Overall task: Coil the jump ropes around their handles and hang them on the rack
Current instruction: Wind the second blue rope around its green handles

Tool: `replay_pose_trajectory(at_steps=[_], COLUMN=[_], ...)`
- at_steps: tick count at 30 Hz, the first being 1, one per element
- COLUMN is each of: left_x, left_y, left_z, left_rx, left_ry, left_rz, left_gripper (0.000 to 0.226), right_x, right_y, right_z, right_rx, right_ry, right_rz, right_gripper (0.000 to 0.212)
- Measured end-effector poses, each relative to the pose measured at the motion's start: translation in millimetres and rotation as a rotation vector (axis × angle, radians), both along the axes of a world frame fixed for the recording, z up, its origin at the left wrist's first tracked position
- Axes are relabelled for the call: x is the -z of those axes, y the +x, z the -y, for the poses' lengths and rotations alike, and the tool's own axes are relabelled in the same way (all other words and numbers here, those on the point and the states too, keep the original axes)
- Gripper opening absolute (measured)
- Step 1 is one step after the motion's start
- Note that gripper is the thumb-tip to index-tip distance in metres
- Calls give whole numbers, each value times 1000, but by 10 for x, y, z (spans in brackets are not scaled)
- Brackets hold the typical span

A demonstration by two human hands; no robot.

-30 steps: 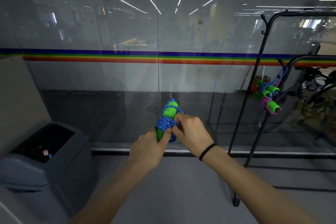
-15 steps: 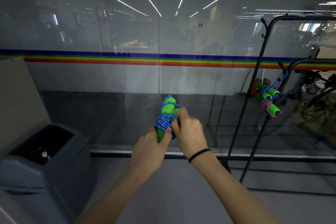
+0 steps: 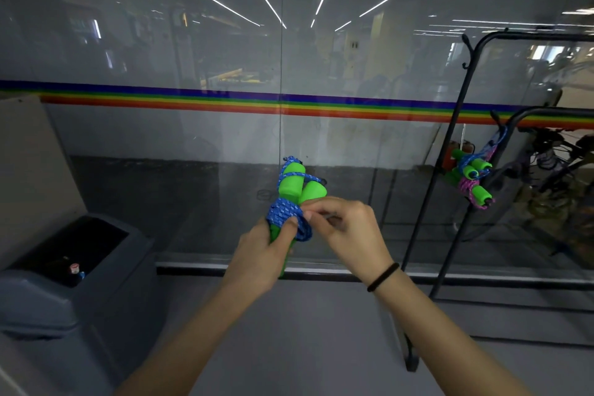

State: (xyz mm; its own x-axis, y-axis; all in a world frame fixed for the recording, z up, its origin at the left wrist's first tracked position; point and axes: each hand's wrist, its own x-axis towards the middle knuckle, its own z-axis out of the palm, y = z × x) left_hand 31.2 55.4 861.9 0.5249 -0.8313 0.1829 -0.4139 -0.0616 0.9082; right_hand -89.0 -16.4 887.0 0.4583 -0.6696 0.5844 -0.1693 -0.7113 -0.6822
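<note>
A person's left hand (image 3: 260, 259) grips the green handles (image 3: 294, 185), well left of the black rack (image 3: 450, 151), while the right hand's (image 3: 350, 228) fingers pinch the blue jump rope (image 3: 284, 214); tucking that end snugly should keep the coil from unravelling.

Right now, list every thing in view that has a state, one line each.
Blue braided jump rope with green foam handles: coiled around its handles, in hand, not yet hung.
Left hand: shut on the handles' lower end.
Right hand: fingers pinching the rope's coil.
Blue and pink coiled jump ropes: hanging from the rack's hook.
Black metal rack: upright on the floor.
Grey plastic bin: open-topped, holding a bottle.
</note>
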Motion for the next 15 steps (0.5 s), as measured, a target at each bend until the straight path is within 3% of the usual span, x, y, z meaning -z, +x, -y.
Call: replay_pose_trajectory(at_steps=[3,6,12,15], left_x=[9,13,19,24], left_y=[13,30,44,82], left_z=[-25,-46,-77,-96], left_rx=[36,47,79,94], left_ry=[18,56,112,125], left_rz=[80,196,293,341], left_gripper=[58,60,45,42], right_x=[-104,-156,-122,-109], right_y=[-48,-54,-77,-134], right_z=[47,48,31,45], right_rx=[-41,-101,34,-49], right_ry=[181,267,88,104], right_rz=[3,-65,-321,-392], right_gripper=[10,23,15,14])
